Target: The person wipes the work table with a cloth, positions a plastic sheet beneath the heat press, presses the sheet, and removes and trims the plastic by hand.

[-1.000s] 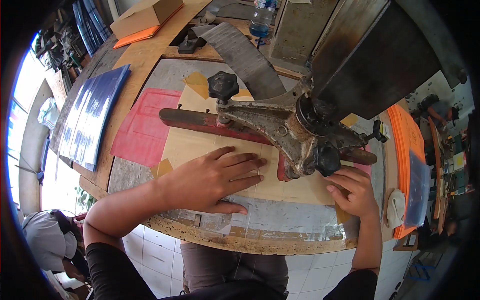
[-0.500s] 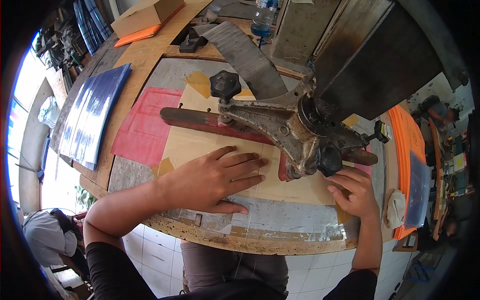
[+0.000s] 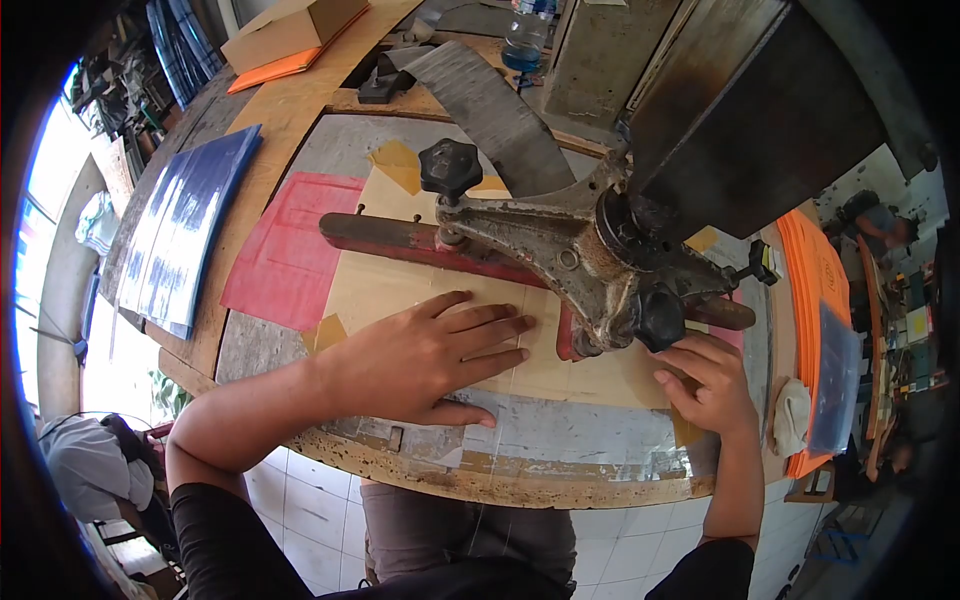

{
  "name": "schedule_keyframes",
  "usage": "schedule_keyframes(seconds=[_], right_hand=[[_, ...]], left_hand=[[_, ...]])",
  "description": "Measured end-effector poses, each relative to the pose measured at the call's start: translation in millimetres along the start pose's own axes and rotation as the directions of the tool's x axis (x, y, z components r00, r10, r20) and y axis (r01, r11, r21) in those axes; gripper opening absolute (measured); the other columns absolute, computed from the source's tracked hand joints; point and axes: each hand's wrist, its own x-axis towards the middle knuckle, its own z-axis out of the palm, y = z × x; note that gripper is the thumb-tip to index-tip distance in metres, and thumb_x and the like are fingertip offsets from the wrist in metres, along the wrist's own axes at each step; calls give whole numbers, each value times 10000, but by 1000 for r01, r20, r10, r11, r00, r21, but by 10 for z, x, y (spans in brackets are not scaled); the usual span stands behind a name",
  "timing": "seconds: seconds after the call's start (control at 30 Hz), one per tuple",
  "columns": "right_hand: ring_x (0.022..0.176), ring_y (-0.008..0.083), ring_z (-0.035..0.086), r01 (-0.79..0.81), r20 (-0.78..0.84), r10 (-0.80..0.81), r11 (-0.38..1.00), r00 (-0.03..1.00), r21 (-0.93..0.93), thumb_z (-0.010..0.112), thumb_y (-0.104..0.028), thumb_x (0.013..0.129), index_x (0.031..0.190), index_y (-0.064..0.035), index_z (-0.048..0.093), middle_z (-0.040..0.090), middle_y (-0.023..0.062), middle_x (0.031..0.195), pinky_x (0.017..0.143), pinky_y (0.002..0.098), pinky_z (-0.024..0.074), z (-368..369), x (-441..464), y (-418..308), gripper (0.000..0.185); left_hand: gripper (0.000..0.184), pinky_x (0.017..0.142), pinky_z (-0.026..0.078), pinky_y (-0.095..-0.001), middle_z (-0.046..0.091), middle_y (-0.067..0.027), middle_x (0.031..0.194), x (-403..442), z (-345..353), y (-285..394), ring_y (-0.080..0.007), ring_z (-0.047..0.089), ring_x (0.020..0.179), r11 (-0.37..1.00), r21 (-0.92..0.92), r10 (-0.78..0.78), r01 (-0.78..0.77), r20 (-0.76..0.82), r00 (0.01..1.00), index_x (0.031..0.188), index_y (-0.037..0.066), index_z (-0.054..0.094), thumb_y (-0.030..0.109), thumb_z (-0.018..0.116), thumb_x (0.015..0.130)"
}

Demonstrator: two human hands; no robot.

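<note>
My left hand lies flat with fingers spread on a tan sheet, left of the press head's front foot. My right hand rests at the sheet's right part, thumb apart from the fingers. Its fingertips reach close to a black star knob and are partly hidden. Over the sheet stands a worn metal press head with a red-sided bar beneath it. A red sheet shows at the left, and brown tape pieces lie at the tan sheet's edges.
Clear plastic sheets lie on the left bench. Orange sheets with blue plastic and a pale cloth are at the right. A cardboard box and a bottle stand behind. Another person is at lower left.
Both my hands stay in place, and so do the press and sheets. The person at lower left has shifted slightly.
</note>
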Motion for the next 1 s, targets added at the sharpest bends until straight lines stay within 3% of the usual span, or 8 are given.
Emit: schedule_keyframes(seconds=[0.4, 0.9, 1.0], right_hand=[[1086, 277, 794, 29, -47, -27, 999, 999, 41, 821, -32, 842, 1124, -32, 832, 815, 107, 1155, 949, 391, 642, 81, -18, 72, 283], [923, 249, 770, 113, -212, -134, 988, 968, -108, 827, -97, 887, 947, -47, 804, 788, 61, 990, 812, 378, 631, 252, 21, 36, 81], [924, 265, 778, 105, -193, -128, 987, 973, -124, 830, -48, 854, 945, -27, 803, 789, 75, 990, 840, 385, 629, 242, 9, 14, 97]], left_hand=[[667, 1204, 480, -497, 591, -153, 1594, -4, 13, -5, -361, 575, 1457, 1000, -2, 4, -4, -8, 1000, 1448, 74, 666, 556, 717, 989], [660, 1203, 473, -519, 603, -178, 1572, -49, 35, 2, -391, 586, 1431, 999, -10, 36, -36, -35, 999, 1477, 74, 651, 494, 754, 979], [662, 1194, 485, -508, 602, -191, 1566, -42, 40, -2, -396, 591, 1421, 998, -12, 54, -55, -37, 998, 1472, 58, 652, 500, 741, 987]])
